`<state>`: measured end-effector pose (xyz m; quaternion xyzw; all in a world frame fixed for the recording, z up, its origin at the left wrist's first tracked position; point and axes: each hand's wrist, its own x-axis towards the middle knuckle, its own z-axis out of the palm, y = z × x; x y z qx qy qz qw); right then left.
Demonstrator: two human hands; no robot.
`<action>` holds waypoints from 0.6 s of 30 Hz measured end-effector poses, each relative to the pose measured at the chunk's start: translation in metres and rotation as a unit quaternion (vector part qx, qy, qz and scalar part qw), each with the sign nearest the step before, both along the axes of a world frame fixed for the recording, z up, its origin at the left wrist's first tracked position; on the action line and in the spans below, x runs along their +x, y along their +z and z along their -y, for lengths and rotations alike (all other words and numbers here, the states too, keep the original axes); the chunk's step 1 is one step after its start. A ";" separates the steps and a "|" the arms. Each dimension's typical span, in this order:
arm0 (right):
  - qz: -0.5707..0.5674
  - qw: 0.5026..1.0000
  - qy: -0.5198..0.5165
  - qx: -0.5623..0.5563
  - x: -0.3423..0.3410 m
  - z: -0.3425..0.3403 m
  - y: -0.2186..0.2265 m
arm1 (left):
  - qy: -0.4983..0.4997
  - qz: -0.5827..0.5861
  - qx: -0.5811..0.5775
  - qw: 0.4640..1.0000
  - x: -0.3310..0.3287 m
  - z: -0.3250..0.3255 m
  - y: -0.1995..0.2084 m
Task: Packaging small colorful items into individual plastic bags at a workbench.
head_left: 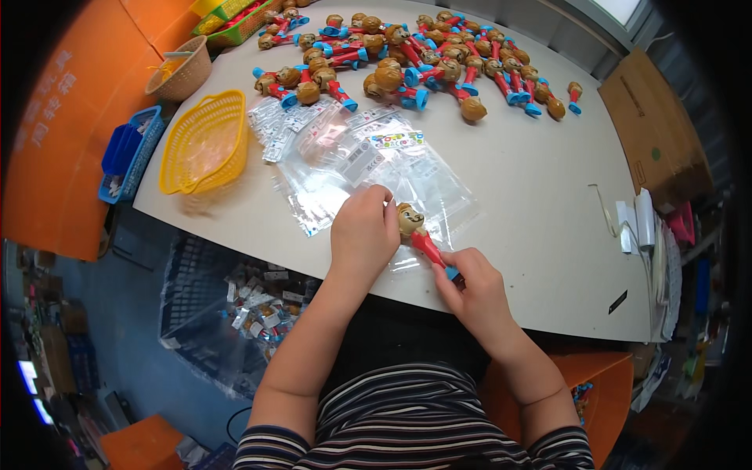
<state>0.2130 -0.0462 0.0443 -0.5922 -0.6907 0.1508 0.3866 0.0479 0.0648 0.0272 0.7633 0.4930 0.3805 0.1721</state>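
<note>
Near the front edge of the table, my right hand [472,283] pinches the blue end of a small toy figure [424,244] with a red body and a tan-brown animal head. The figure lies tilted, its head toward the upper left. Beside that head, my left hand [363,233] is closed with fingers curled; what it grips is hidden. Clear plastic bags [446,188] spread under and beyond both hands, some with printed parts. Farther back lies a large heap of similar toy figures [450,69], with brown heads, red bodies and blue ends.
A yellow plastic basket [205,143] stands on the table's left, near a tan basket [182,77]. Below the table edge, a blue crate [188,290] holds bagged pieces. A cardboard box [654,129] and hanging papers [670,274] are at right. An orange bin [603,384] sits below.
</note>
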 end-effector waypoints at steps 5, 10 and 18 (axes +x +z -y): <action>0.113 0.991 0.020 0.070 0.004 -0.001 -0.006 | -0.015 -0.018 0.034 0.999 0.002 -0.002 -0.001; 0.139 0.986 0.033 0.090 0.014 -0.006 -0.013 | -0.051 -0.017 0.084 0.995 0.003 0.000 0.005; -0.575 0.751 -0.091 -0.311 0.027 -0.016 -0.014 | -0.067 -0.025 0.129 0.989 0.005 0.004 0.000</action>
